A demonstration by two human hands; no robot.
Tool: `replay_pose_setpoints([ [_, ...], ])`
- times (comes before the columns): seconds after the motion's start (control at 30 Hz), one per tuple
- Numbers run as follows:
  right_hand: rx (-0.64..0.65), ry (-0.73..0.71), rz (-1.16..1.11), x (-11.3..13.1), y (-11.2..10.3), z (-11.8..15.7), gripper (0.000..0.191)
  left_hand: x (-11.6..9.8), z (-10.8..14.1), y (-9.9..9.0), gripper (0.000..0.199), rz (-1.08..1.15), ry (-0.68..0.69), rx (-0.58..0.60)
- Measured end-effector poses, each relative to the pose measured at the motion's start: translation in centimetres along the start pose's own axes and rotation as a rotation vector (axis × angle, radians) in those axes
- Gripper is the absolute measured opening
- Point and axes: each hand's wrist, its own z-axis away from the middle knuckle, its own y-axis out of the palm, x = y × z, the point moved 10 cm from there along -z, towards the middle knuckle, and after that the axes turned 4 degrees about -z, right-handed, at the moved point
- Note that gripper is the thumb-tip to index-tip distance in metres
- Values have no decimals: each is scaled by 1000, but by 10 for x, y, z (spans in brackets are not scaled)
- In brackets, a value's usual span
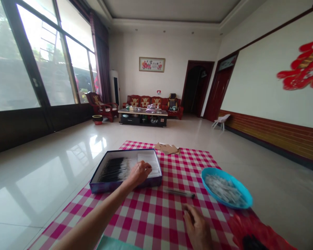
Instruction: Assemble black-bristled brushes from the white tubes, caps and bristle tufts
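Head view: I saw the left hand (pixel 139 174) on white rows (pixel 149 163) in a box (pixel 106 184), grip unclear; the right hand (pixel 197 226) lay open beside a slim tube (pixel 179 192).

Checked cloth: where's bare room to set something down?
Bare cloth lies between the open box and the blue bowl, behind the slim tube; more in front of the box, left of the right hand. Crowded at lower right: bowl, hand, red bag.
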Motion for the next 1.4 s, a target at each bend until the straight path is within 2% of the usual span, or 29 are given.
replay_pose_setpoints([
  [0.1, -13, -35, 15, 5, -1, 0, 28, 10, -16, 14, 17, -62, -6, 30],
  [0.2, -8, -43, 36, 6, 0, 1, 28, 12, -19, 29, 16, -105, 13, 38],
  [0.3, 5, -44, 36, 7, 1, 2, 28, 9, -18, 30, 17, -123, 33, 14],
  [0.4, 4, -36, 16, 8, 1, 1, 27, -5, -12, 22, 20, -125, 60, -47],
  [0.5, 4, -18, -8, 8, -1, 0, 26, -36, 6, 24, 21, -110, 151, -81],
  [0.57, -5, 10, -26, 6, -3, -1, 27, -67, 24, 41, 21, -106, 296, -49],
  [0.67, -19, 48, -55, 3, -6, 0, 27, -103, 50, 83, 23, -169, 484, 42],
  [0.77, -57, 72, -102, 0, -6, 2, 26, -115, 60, 115, 16, -240, 536, 77],
  [0.87, -125, 83, -145, -2, -9, 3, 26, -117, 61, 129, 14, -272, 541, 90],
  [1.0, -138, 98, -161, -4, -12, 1, 27, -115, 63, 130, 13, -295, 527, 114],
  [1.2, -285, 249, -195, -18, -36, 4, 33, -110, 61, 129, 14, -300, 429, 155],
  [1.3, -276, 278, -189, -18, -38, 5, 34, -110, 61, 131, 16, -223, 397, 198],
  [1.4, -251, 295, -196, -17, -36, 5, 36, -106, 60, 121, 15, -122, 325, 162],
])
